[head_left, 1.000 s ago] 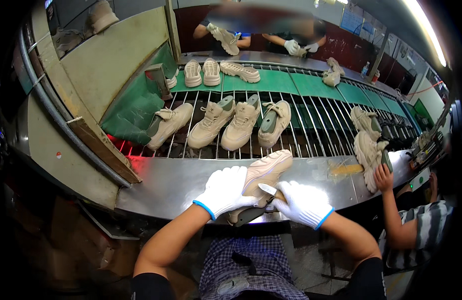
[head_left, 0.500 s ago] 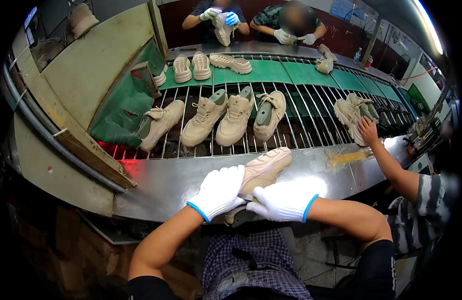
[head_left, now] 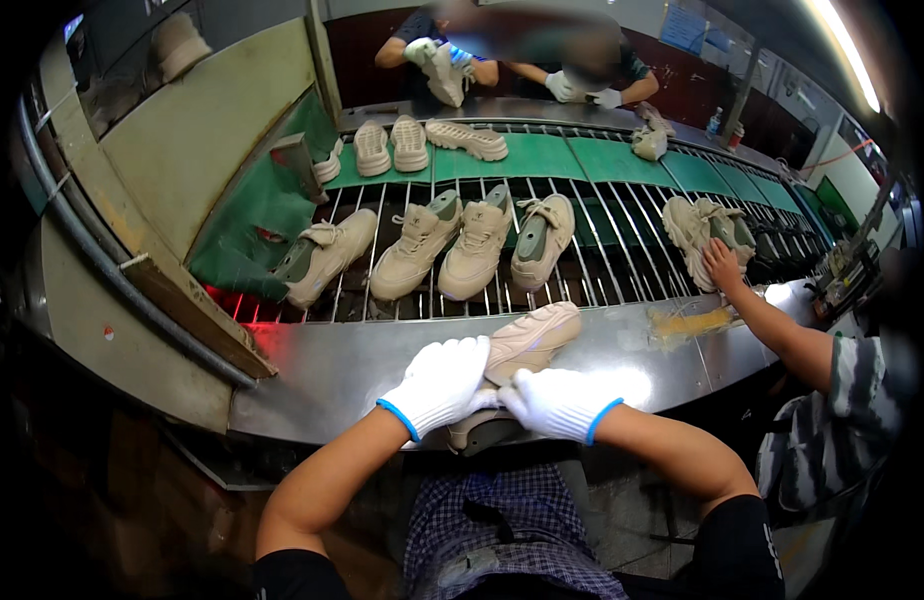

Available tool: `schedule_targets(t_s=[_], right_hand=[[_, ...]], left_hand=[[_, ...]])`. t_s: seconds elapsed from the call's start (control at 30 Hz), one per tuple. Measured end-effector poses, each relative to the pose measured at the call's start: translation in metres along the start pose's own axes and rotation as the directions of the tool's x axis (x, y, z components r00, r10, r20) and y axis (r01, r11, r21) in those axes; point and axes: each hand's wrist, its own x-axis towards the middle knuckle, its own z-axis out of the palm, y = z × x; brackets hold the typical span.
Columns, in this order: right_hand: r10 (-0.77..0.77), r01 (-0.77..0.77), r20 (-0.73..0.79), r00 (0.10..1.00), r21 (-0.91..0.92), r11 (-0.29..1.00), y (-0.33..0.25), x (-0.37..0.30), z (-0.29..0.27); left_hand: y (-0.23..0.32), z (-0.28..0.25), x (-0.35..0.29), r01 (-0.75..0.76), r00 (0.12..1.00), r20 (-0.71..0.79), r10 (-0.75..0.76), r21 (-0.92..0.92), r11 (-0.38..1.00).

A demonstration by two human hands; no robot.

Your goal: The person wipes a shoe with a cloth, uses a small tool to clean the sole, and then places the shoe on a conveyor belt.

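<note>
From the head camera, both hands wear white knit gloves with blue cuffs. The left hand (head_left: 440,383) lies over the near part of a beige lace-up sneaker with a thick pale sole (head_left: 522,345), fingers curled onto it, and the right hand (head_left: 557,402) closes on the same shoe from the right near side, the two gloves touching. The sneaker lies tilted on the near edge of the shiny steel counter (head_left: 322,375), toe pointing far and right; its heel end is hidden under the gloves.

Just beyond the counter runs a metal-rod conveyor rack (head_left: 622,270) with green panels behind it. It carries a row of four more beige sneakers (head_left: 447,245), lying side by side, well apart from the held shoe. Farther off, on the green belt (head_left: 542,158), sit three pale shoes sole up (head_left: 412,145).

At the right, another person's bare hand (head_left: 724,268) rests on a pair of beige sneakers (head_left: 707,228) on the rack. A yellowish smear (head_left: 692,323) marks the counter near that arm. At the far side two more people in gloves (head_left: 562,85) handle shoes.
</note>
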Motion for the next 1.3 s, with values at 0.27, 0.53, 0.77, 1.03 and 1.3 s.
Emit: schedule_targets(t_s=[0.27,0.53,0.77,1.03,1.3], right_hand=[[0.195,-0.185,-0.043,0.98,0.178,0.967,0.019,-0.015,-0.007],[0.347,-0.444,-0.433,0.832,-0.143,0.885,0.134,-0.048,0.038],[0.0,-0.038,-0.476,0.879,-0.071,0.997,0.094,0.051,0.008],[0.057,0.355,-0.537,0.842,0.63,0.691,0.024,0.034,0.027],[0.359,0.41,-0.819,0.447,0.544,0.732,0.039,0.026,-0.018]], left_hand=[[-0.001,0.012,-0.049,-0.073,0.881,-0.469,0.068,0.007,0.997],[0.013,0.106,-0.163,0.355,0.772,-0.445,-0.454,-0.292,0.888],[0.026,0.123,-0.125,0.426,0.76,-0.287,-0.584,-0.458,0.78],[0.028,-0.061,-0.097,0.066,0.473,-0.633,-0.613,-0.668,0.741],[0.076,-0.06,-0.009,-0.128,0.548,-0.802,-0.24,-0.364,0.923]])
